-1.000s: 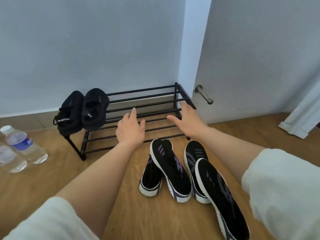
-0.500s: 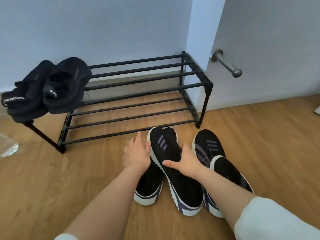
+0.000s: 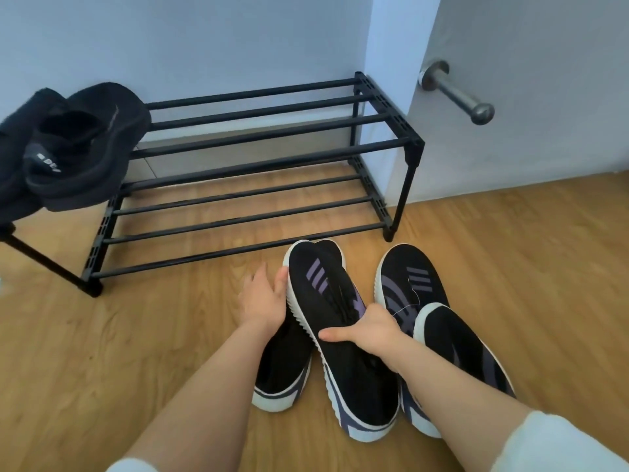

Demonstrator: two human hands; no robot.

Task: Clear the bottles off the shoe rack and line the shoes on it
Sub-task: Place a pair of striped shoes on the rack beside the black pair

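Note:
A black two-tier shoe rack (image 3: pixel 272 148) stands against the wall. A pair of black sandals (image 3: pixel 78 148) rests on its top tier at the left end. Several black sneakers with purple stripes and white soles lie on the wooden floor in front of the rack. One sneaker (image 3: pixel 340 335) lies tilted over another sneaker (image 3: pixel 282 366). My left hand (image 3: pixel 263 298) presses against the tilted sneaker's left side by the toe. My right hand (image 3: pixel 367 332) grips it across the middle. Two more sneakers (image 3: pixel 408 287) lie to the right. No bottles are in view.
A white door with a metal doorstop (image 3: pixel 456 93) juts out right of the rack. Bare wooden floor (image 3: pixel 510 267) spreads to the right and left of the sneakers. Most of both rack tiers show only bars.
My hands have come back from the rack's bars down to the sneakers, and both now hold the tilted sneaker. The view has moved closer and lower; the bottles at left have left the frame.

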